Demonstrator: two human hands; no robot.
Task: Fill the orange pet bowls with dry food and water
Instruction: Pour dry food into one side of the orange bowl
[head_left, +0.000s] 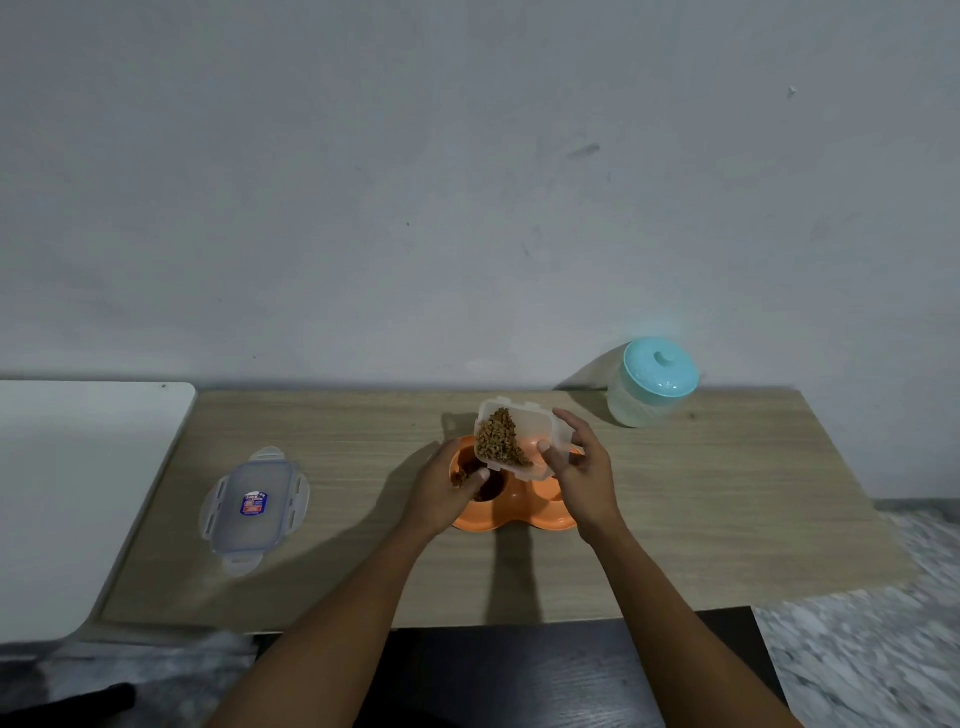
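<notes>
An orange double pet bowl (514, 512) sits on the wooden table near its middle. My right hand (579, 467) grips a clear plastic container (519, 434) of brown dry food, tilted toward me and to the left above the bowl. The dry food (498, 439) is heaped at the container's lower lip. Some brown food lies in the left bowl (483, 483). My left hand (449, 488) rests on the left rim of the orange bowl with its fingers curled round the edge. The right bowl is mostly hidden behind the container and my right hand.
The container's clear lid (254, 512) with a blue and red label lies flat at the table's left. A jar with a turquoise lid (652, 382) stands at the back right. A white table (78, 493) adjoins on the left. A wall rises behind.
</notes>
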